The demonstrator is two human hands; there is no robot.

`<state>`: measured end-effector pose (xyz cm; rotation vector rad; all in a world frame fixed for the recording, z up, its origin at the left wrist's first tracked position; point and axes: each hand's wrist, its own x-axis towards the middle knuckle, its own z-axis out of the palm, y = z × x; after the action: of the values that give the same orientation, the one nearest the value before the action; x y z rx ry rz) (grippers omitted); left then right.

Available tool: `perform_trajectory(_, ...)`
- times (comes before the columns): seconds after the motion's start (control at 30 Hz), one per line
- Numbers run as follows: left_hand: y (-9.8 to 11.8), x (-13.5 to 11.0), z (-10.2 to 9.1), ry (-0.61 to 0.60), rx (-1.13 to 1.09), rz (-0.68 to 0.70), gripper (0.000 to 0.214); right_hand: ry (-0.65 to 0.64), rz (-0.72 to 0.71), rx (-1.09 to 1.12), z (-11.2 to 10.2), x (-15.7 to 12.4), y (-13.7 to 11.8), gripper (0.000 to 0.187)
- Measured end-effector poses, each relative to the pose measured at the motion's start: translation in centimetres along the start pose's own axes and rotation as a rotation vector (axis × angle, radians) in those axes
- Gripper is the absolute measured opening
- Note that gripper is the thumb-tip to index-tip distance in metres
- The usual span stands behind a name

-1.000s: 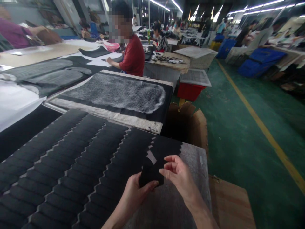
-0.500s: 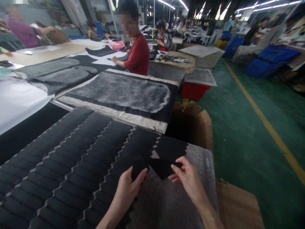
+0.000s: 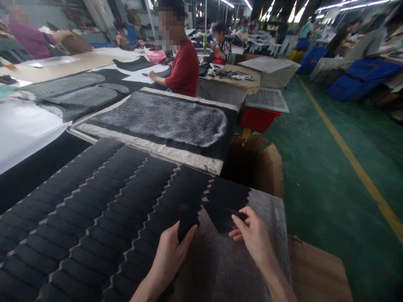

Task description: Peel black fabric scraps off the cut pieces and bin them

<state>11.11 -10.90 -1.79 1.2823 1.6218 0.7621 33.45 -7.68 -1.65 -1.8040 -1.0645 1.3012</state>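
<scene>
My left hand (image 3: pixel 171 249) is closed round a dark bundle of black cut pieces (image 3: pixel 188 219), held upright between thumb and fingers; how many it holds I cannot tell. Between the thumb and fingertips of my right hand (image 3: pixel 253 235) is the end of one flat black cut piece (image 3: pixel 220 217). Its far end reaches the lower edge of the rightmost row. Rows of overlapping black pieces (image 3: pixel 103 218) with zigzag edges cover the left and middle of the grey board (image 3: pixel 226 264). Whether the pieces are fabric or thin foam is unclear.
Beyond the board lies a framed panel (image 3: pixel 163 117) with whitish-coated black material. Right of it are a torn cardboard box (image 3: pixel 272 167) and a red bin (image 3: pixel 260 119). A co-worker in a red shirt (image 3: pixel 185 69) works at the far table. Green floor (image 3: pixel 327 167) extends rightward.
The black piece in my right hand has moved up and right, apart from the left-hand bundle, and its far end now meets the rightmost row. The view has shifted slightly.
</scene>
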Motion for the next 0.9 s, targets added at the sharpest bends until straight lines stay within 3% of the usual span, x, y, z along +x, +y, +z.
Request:
perform_trajectory(0.4,0.4,-0.6,0.0,-0.034,0.211,0.224,0.025,-0.008,0.005,-0.013,-0.1,0.4,0.3,0.047)
perform_trajectory(0.67,1.8,1.0,0.7,-0.090,0.541,0.761,0.022,-0.020,-0.008,-0.025,-0.1,0.5,0.4,0.041)
perform_trajectory(0.9,0.9,1.6,2.0,-0.111,0.704,0.770,0.034,-0.027,0.000,-0.022,-0.2,0.4,0.3,0.040)
